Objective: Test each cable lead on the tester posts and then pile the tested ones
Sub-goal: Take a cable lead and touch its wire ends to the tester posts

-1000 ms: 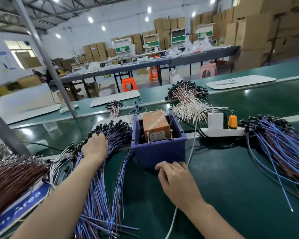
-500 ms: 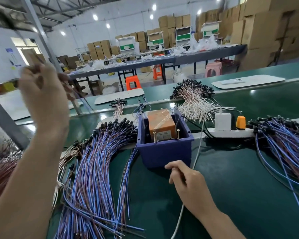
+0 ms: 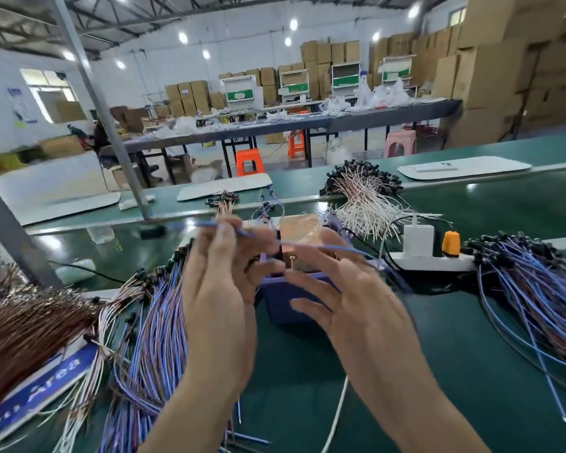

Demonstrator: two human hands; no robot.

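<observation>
Pinched a blue cable lead (image 3: 337, 247) between thumb and fingertips of the left hand (image 3: 219, 289), level just above the tester box (image 3: 275, 300) and across the spread fingers of the right hand (image 3: 363, 308); could not tell whether that hand gripped it. Blocked most of the box and its posts with both hands. Had a left pile (image 3: 157, 322) of leads on the bench (image 3: 406, 354) beside the left wrist, and a right pile (image 3: 536, 289) beyond the power strip (image 3: 432, 261).

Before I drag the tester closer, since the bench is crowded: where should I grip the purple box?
Grip the near wall's rim of the purple box, coming from your side. A cable pile crowds its left, the power strip its right, and the tester fills the inside. Set the blue lead down first.
</observation>
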